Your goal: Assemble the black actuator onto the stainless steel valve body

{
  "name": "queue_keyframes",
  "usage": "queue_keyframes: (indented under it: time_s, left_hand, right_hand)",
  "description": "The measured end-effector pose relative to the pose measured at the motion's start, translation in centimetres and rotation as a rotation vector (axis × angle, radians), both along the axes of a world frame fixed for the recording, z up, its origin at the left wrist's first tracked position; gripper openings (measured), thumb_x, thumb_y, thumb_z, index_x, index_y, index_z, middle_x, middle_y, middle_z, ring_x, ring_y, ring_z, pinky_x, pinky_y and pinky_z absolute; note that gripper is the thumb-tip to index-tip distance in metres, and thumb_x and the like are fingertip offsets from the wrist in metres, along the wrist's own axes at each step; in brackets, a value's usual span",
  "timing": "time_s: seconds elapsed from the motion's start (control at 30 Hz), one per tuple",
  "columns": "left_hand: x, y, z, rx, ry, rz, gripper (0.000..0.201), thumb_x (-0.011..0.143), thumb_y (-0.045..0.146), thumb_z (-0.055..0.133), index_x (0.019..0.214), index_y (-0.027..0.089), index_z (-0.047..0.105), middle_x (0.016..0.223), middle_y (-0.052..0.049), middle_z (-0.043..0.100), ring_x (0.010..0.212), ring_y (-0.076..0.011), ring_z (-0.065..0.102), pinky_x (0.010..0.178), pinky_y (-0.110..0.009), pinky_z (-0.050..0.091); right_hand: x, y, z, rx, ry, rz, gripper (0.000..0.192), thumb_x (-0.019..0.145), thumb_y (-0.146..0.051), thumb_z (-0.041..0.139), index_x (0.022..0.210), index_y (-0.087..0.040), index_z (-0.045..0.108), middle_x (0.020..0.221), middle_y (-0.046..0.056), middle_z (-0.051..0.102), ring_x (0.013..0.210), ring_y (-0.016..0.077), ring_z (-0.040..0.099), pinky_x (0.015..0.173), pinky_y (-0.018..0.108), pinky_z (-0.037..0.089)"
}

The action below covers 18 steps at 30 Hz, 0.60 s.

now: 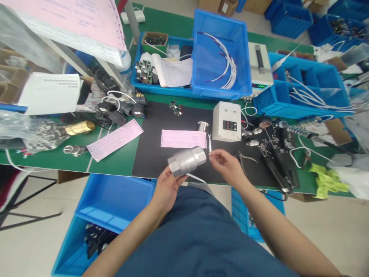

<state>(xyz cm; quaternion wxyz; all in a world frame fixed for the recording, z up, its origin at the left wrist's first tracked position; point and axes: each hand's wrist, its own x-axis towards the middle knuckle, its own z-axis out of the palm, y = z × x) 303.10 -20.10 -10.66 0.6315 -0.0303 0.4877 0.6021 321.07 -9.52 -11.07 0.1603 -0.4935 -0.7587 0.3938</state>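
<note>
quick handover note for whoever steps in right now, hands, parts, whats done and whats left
Left hand: holds the silver metal fitting above the black mat's near edge.
Right hand: fingertips pinched beside the fitting's end; whether they hold anything is too small to tell.
Pink slip, small wrench and pliers lie on the mat.
Done: fitting picked up.
Left: work at its end, apparently.

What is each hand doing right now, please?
Left hand: closed around the silver cylindrical metal fitting.
Right hand: fingertips pinched together near the fitting's end; whether it holds anything cannot be told.
</note>
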Motion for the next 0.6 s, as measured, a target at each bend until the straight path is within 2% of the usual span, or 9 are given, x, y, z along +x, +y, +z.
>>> queue_keyframes:
  time_s: [0.07,0.13,0.2,0.37,0.6]
  left_hand:
    - [0.5,0.4,0.3,0.045,-0.001,-0.016,0.028,0.07,0.023,0.069,0.097,0.016,0.065,0.1,-0.005,0.068,0.091,-0.0164,0.063,0.085,-0.028,0.051]
    - [0.9,0.8,0.7,0.085,-0.004,-0.036,0.029,0.073,0.023,0.067,0.1,0.016,0.064,0.101,-0.006,0.067,0.094,-0.0161,0.062,0.087,-0.028,0.05]
    - [1.4,1.1,1.1,0.121,-0.01,-0.056,0.027,0.074,0.021,0.066,0.1,0.016,0.063,0.1,-0.006,0.067,0.094,-0.0159,0.061,0.087,-0.027,0.049]
    - [2.5,1.4,1.4,0.179,-0.044,-0.1,0.032,0.076,0.016,0.062,0.108,0.019,0.061,0.108,-0.006,0.065,0.095,-0.0148,0.06,0.084,-0.025,0.049]
    - [3.2,1.3,1.4,0.172,-0.066,-0.119,0.04,0.075,0.016,0.065,0.114,0.02,0.059,0.113,-0.007,0.062,0.094,-0.0145,0.06,0.081,-0.023,0.049]
  right_hand:
    - [0.0,-1.5,2.9,-0.002,0.2,-0.084,0.01,0.087,-0.027,0.054,0.089,-0.018,0.056,0.077,0.002,0.058,0.068,0.0131,0.057,0.06,0.022,0.046]
    - [-0.5,-2.9,5.0,0.074,0.216,-0.077,0.007,0.089,-0.025,0.052,0.088,-0.019,0.056,0.082,0.002,0.057,0.075,0.014,0.055,0.065,0.024,0.045]
    - [-1.3,-4.2,5.9,0.187,0.19,-0.037,0.006,0.091,-0.02,0.05,0.09,-0.019,0.056,0.086,0.003,0.055,0.082,0.0152,0.053,0.071,0.026,0.043]
    - [-3.4,-6.1,4.6,0.414,0.174,-0.04,0.006,0.09,-0.016,0.052,0.086,-0.016,0.056,0.086,0.004,0.051,0.081,0.0166,0.047,0.07,0.029,0.04]
    - [-3.7,-6.7,3.3,0.465,0.081,-0.131,0.011,0.089,-0.017,0.05,0.081,-0.014,0.057,0.086,0.008,0.053,0.082,0.0209,0.046,0.07,0.034,0.037]
